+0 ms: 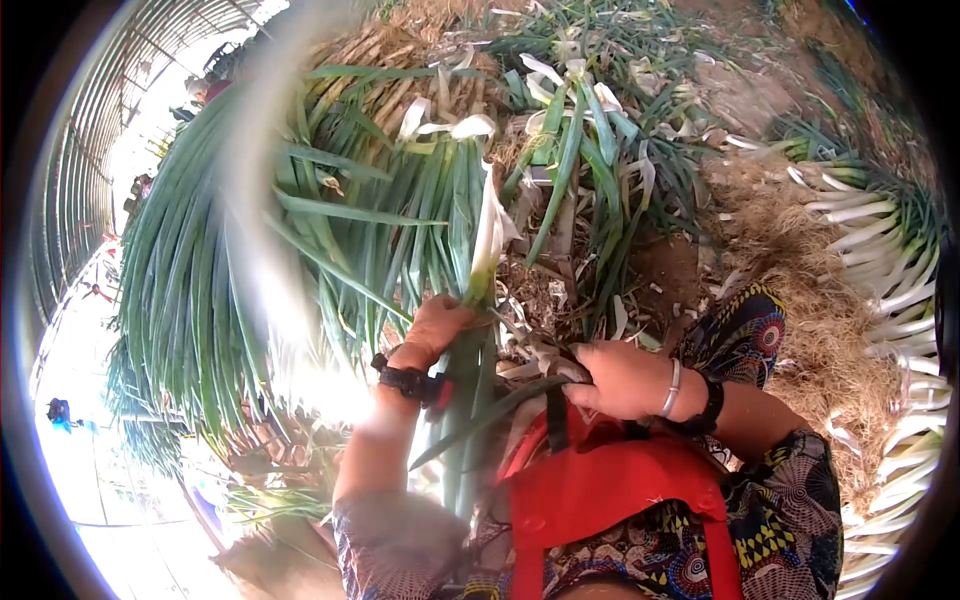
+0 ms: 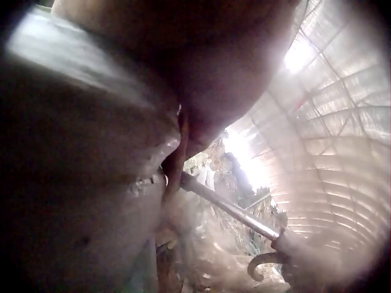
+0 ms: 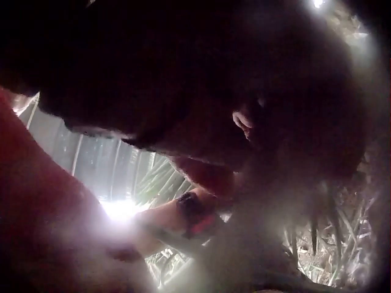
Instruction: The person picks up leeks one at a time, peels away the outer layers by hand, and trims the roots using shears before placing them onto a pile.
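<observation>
In the head view my left hand [image 1: 438, 328] grips a green onion [image 1: 483, 270]; its white end points away from me, and green leaves hang below the hand. My right hand [image 1: 625, 380] is curled round a grey tool [image 1: 540, 357] with a thin spout, close beside the left hand. The left wrist view shows this as a metal tube [image 2: 235, 210] with a hooked lever, like an air blow gun. A long dark-green leaf [image 1: 490, 422] crosses below the right hand. The right wrist view is mostly dark, with the left wrist's band [image 3: 192, 210] showing.
A big heap of green onion leaves [image 1: 190, 270] lies on the left. Stripped leaves [image 1: 600, 150] are strewn ahead. Along the right stand rows of white onion stalks [image 1: 880, 240] beside dry roots [image 1: 800, 270]. A red apron [image 1: 620, 490] covers the lap.
</observation>
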### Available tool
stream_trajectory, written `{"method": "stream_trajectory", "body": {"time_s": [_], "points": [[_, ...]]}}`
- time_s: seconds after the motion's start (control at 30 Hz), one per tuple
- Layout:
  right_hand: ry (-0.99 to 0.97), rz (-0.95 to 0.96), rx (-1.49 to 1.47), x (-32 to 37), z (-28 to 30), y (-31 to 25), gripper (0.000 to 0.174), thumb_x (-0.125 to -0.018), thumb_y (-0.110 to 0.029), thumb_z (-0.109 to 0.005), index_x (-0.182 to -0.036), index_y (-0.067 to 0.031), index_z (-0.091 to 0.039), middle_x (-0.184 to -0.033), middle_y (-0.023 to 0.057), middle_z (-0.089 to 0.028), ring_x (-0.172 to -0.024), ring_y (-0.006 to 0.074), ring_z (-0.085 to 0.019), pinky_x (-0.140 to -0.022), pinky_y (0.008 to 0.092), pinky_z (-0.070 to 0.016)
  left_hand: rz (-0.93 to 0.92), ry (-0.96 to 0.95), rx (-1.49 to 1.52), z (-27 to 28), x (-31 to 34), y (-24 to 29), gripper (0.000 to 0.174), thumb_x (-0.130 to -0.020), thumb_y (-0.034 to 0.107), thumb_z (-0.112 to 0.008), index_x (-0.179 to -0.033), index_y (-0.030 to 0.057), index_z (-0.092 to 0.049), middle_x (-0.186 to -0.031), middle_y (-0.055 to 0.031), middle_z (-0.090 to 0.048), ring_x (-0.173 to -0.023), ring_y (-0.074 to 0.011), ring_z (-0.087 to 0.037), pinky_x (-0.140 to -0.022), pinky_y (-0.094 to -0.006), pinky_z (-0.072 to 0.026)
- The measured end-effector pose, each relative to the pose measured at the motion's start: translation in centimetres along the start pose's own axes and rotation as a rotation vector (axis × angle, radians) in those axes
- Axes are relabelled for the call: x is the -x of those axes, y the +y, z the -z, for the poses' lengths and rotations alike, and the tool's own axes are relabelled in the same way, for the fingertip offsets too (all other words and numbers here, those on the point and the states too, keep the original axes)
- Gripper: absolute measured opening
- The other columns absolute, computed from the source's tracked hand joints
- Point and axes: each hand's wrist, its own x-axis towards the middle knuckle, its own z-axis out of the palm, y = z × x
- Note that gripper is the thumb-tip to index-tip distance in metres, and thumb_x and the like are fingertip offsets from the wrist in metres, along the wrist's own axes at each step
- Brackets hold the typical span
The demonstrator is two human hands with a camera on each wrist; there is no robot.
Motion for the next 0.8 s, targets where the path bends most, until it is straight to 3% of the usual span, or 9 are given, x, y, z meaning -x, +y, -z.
{"method": "stream_trajectory", "body": {"time_s": [0.1,0.2,0.27,0.33,0.4,0.47,0.53,0.63,0.8], "points": [[0.044,0.036,0.015,-1.5,0.6,0.2,0.039,-0.082,-0.032,-0.064,-0.088,0.0057,-0.056,-0.078,0.0265,-0.061,-0.077,0.0424,-0.062,-0.071,0.0469,-0.0494,-0.027,0.017,0.026,0.0,-0.7,-1.5,0.029,-0.076,0.022,-0.068,-0.089,-0.0038,-0.064,-0.079,-0.0071,-0.061,-0.073,-0.0154,-0.055,-0.068,-0.0298,-0.0448],[-0.018,-0.086,0.017,-6.4,2.3,0.8,0.036,-0.081,-0.029,-0.064,-0.087,0.0060,-0.056,-0.076,0.0269,-0.061,-0.075,0.0413,-0.063,-0.068,0.0467,-0.0498,-0.006,0.009,0.017,0.5,0.1,-0.1,0.028,-0.078,0.022,-0.067,-0.089,-0.0031,-0.064,-0.079,-0.0067,-0.061,-0.073,-0.0146,-0.054,-0.069,-0.0290,-0.0443],[0.084,-0.187,0.045,-10.3,3.1,2.0,0.035,-0.081,-0.028,-0.064,-0.087,0.0060,-0.057,-0.078,0.0269,-0.062,-0.077,0.0402,-0.064,-0.069,0.0462,-0.0500,0.009,-0.001,0.021,0.7,0.6,0.2,0.027,-0.079,0.022,-0.066,-0.090,-0.0028,-0.064,-0.079,-0.0066,-0.062,-0.073,-0.0144,-0.054,-0.070,-0.0287,-0.0442],[0.236,-0.163,0.054,-11.8,2.8,2.8,0.036,-0.082,-0.029,-0.063,-0.088,0.0067,-0.058,-0.079,0.0266,-0.062,-0.078,0.0400,-0.064,-0.069,0.0459,-0.0502,-0.012,-0.004,0.046,1.1,0.2,-0.2,0.026,-0.080,0.022,-0.064,-0.090,-0.0026,-0.064,-0.080,-0.0065,-0.062,-0.074,-0.0146,-0.054,-0.070,-0.0288,-0.0442],[0.145,-0.148,-0.129,-9.1,2.4,1.4,0.036,-0.081,-0.030,-0.065,-0.086,0.0050,-0.057,-0.079,0.0272,-0.062,-0.079,0.0415,-0.064,-0.071,0.0456,-0.0504,-0.014,0.041,-0.004,0.8,-0.5,-1.7,0.028,-0.081,0.023,-0.063,-0.092,-0.0033,-0.064,-0.079,-0.0068,-0.062,-0.073,-0.0150,-0.055,-0.070,-0.0293,-0.0446],[0.018,-0.087,-0.047,-5.7,1.6,-0.3,0.035,-0.080,-0.030,-0.065,-0.088,0.0032,-0.057,-0.082,0.0267,-0.062,-0.081,0.0424,-0.063,-0.072,0.0454,-0.0504,-0.021,0.050,0.004,1.2,-0.1,-0.9,0.029,-0.082,0.023,-0.062,-0.092,-0.0039,-0.063,-0.079,-0.0072,-0.062,-0.073,-0.0148,-0.055,-0.070,-0.0292,-0.0445],[0.037,0.038,-0.054,-2.4,0.4,-1.0,0.029,-0.080,-0.026,-0.061,-0.084,0.0027,-0.059,-0.074,0.0236,-0.061,-0.073,0.0380,-0.063,-0.067,0.0452,-0.0492,-0.018,0.044,-0.016,1.4,0.0,-0.8,0.030,-0.083,0.025,-0.062,-0.092,-0.0035,-0.063,-0.078,-0.0080,-0.062,-0.073,-0.0146,-0.055,-0.071,-0.0294,-0.0443],[0.125,0.107,-0.029,-0.2,-1.6,-0.5,0.031,-0.080,-0.026,-0.062,-0.085,0.0046,-0.058,-0.077,0.0236,-0.061,-0.075,0.0406,-0.062,-0.068,0.0460,-0.0483,-0.031,0.029,-0.052,1.6,-0.1,-0.8,0.030,-0.083,0.026,-0.063,-0.091,-0.0029,-0.063,-0.079,-0.0083,-0.062,-0.073,-0.0145,-0.054,-0.071,-0.0301,-0.0443],[-0.026,-0.055,0.025,-2.0,0.3,0.0,0.039,-0.082,-0.032,-0.063,-0.094,0.0040,-0.054,-0.087,0.0256,-0.060,-0.081,0.0429,-0.061,-0.073,0.0471,-0.0494,0.008,0.000,-0.026,1.4,-0.8,-1.0,0.028,-0.085,0.025,-0.061,-0.094,-0.0016,-0.062,-0.082,-0.0068,-0.062,-0.075,-0.0137,-0.053,-0.071,-0.0294,-0.0435]]}}
